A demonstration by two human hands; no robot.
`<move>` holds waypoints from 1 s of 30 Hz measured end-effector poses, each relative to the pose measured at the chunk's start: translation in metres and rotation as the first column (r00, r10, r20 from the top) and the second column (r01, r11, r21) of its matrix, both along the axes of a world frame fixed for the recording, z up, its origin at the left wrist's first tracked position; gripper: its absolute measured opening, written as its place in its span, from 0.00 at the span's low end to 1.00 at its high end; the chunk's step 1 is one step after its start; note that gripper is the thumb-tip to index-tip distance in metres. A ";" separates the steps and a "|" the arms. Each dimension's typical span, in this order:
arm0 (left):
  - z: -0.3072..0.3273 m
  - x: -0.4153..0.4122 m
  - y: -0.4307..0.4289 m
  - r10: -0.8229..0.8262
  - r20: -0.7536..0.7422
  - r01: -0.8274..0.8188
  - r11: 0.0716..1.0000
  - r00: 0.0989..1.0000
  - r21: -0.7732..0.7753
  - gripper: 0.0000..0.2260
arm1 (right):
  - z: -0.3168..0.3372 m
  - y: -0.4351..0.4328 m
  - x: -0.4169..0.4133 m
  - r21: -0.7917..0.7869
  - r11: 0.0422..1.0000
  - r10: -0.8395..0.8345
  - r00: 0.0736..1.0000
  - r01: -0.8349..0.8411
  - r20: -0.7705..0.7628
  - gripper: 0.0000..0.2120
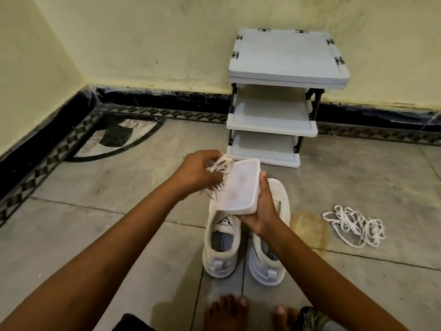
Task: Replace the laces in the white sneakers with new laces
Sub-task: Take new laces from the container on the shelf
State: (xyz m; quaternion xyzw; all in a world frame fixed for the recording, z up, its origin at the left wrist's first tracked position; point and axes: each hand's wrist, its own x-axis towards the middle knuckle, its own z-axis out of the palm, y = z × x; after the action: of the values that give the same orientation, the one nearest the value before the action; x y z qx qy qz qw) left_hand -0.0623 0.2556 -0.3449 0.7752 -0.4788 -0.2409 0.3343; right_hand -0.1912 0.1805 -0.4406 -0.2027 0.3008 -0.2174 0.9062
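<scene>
Two white sneakers stand side by side on the floor, the left sneaker (220, 247) and the right sneaker (269, 254), both without laces, heels toward me. Above them my right hand (261, 211) grips a white plastic box (239, 187) from below and the side. My left hand (198, 172) holds a bundle of white laces with dark marks (220, 167) at the box's left edge; lace ends dangle below the hand. A loose tangle of white laces (354, 225) lies on the floor to the right of the sneakers.
A white three-tier shoe rack (276, 99) stands against the far wall behind the sneakers. My bare toes (229, 311) show at the bottom edge. The stone floor has a dark patterned border (47, 163) along the left and back walls.
</scene>
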 end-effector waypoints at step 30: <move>-0.113 0.120 0.047 0.400 0.148 -0.425 0.879 0.904 0.218 0.09 | -0.004 0.001 0.001 -0.070 0.991 -0.113 0.994 0.113 0.004 0.27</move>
State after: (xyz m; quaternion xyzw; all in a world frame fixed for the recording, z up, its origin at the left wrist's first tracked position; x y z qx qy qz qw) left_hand 0.0577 0.3025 -0.4574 0.9056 -0.2850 -0.1829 0.2555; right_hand -0.1900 0.1815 -0.4443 -0.2169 0.3042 -0.2786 0.8847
